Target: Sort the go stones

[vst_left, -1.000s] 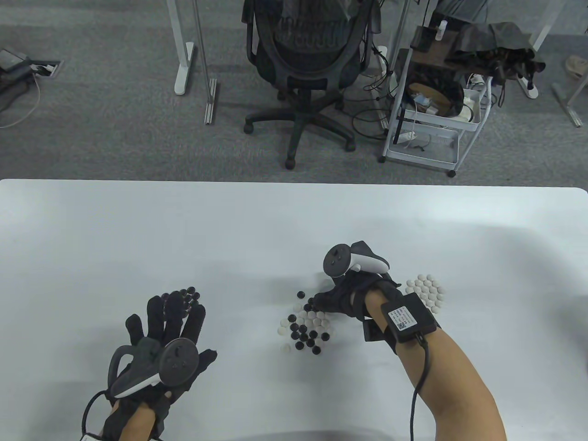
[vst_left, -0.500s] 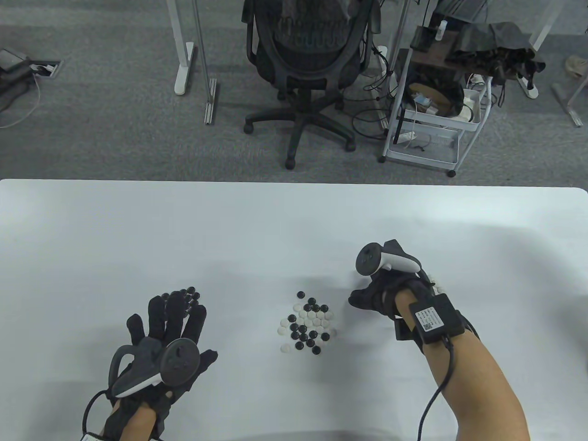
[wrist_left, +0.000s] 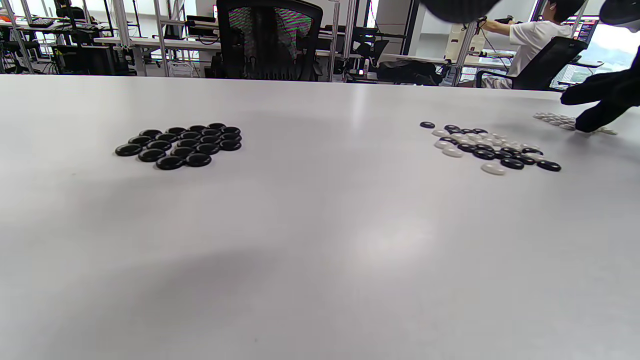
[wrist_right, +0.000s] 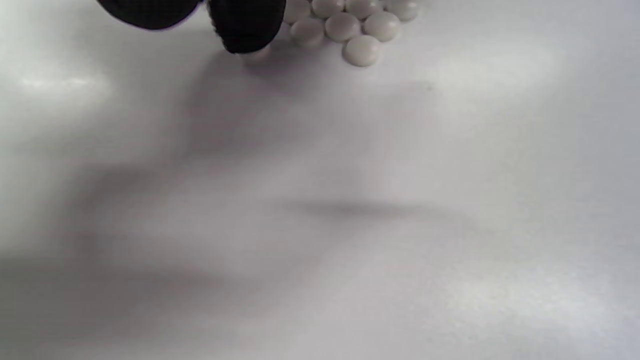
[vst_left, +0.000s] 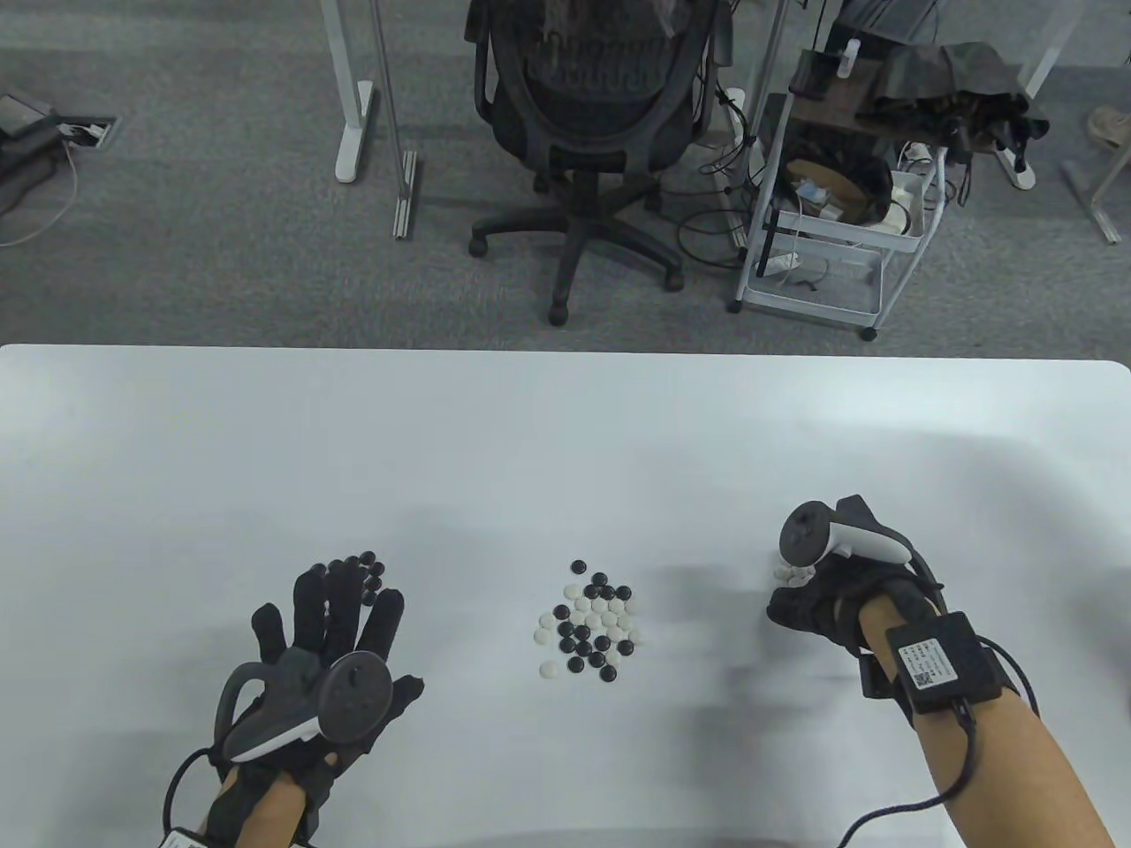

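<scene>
Right hand (vst_left: 817, 605) sits at three o'clock of the mixed stones (vst_left: 590, 629), fingertips (wrist_right: 247, 25) pinched low, setting a white stone (wrist_right: 256, 51) beside the white pile (wrist_right: 350, 22); left hand (vst_left: 331, 636) rests flat, fingers spread, grasping nothing.

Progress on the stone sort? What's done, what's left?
Done: a black pile sits by the left hand, a white pile at the right. In hand: the right hand is at the white pile. Left: the mixed pile in the middle, roughly two dozen stones.

**Nothing legible**

Only one label shows: a white sticker (vst_left: 925, 664) on the black box (vst_left: 945, 660) strapped to the right forearm, its print and small blue mark too tiny to make out from here.
</scene>
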`<action>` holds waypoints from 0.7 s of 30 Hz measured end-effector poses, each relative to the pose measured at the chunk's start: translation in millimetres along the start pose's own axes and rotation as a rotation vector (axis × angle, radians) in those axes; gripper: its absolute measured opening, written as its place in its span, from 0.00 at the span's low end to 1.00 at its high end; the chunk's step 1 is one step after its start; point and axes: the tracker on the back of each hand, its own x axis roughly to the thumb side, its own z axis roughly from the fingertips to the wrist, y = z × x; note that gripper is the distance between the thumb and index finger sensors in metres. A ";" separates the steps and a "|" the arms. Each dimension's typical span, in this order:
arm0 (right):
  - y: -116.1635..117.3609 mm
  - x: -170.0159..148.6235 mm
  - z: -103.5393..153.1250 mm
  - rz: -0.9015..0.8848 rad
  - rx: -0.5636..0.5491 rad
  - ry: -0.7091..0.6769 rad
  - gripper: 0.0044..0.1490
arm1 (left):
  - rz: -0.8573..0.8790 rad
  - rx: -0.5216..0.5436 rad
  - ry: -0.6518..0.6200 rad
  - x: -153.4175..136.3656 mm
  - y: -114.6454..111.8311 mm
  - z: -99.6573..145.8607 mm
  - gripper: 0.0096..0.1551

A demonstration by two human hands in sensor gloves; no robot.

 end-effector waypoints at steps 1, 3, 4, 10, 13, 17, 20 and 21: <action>0.4 -2.4 -0.1 -0.013 -0.001 0.005 0.38 | 0.000 0.000 0.000 0.0 -0.1 -0.1 0.47; 0.7 -4.8 -0.3 -0.012 -0.007 0.014 0.39 | 0.000 -0.001 0.000 0.2 -0.1 0.0 0.47; 0.8 -4.8 -0.2 -0.013 -0.009 0.014 0.39 | 0.000 -0.001 0.000 0.2 -0.1 0.0 0.47; -7.6 13.6 14.1 -0.104 -0.059 -0.131 0.41 | 0.000 -0.001 0.000 0.2 -0.1 0.0 0.47; -6.1 41.5 23.7 -0.057 -0.036 -0.212 0.41 | 0.004 -0.002 0.002 0.4 -0.4 0.1 0.47; 3.8 82.5 29.8 0.039 -0.001 -0.304 0.41 | 0.001 0.000 0.001 0.7 0.0 0.1 0.47; 15.0 123.8 30.7 0.117 0.035 -0.376 0.43 | 0.001 0.000 0.001 0.7 0.0 0.1 0.47; 18.4 135.3 30.3 0.137 0.045 -0.396 0.43 | 0.001 0.000 0.001 0.7 0.0 0.1 0.47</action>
